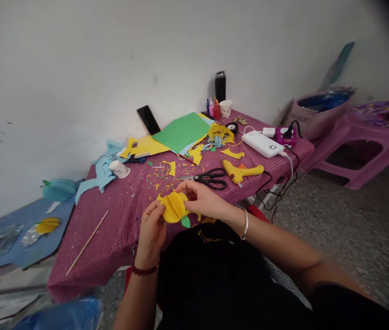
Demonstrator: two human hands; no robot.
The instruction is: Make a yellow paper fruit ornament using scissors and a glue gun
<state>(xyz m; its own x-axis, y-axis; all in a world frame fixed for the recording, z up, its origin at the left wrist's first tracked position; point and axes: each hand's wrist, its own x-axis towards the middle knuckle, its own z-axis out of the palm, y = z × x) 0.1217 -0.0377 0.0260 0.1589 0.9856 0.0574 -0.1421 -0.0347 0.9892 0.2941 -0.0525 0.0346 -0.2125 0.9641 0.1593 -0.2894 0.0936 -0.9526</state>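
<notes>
Between my two hands is a yellow folded-paper fruit with a green paper leaf at its lower right. My left hand pinches its left side, thumb on the front. On the other side, my right hand grips the right and upper edge with thumb and fingers. Both hands hold it in front of my lap, by the table's near edge. Just beyond my right hand lie black-handled scissors and a yellow glue gun.
Yellow and blue paper scraps litter the checked tablecloth. Green paper, a phone, a paper cup, a white power bank and a wooden stick lie around. Cords hang off the right side, near a pink stool.
</notes>
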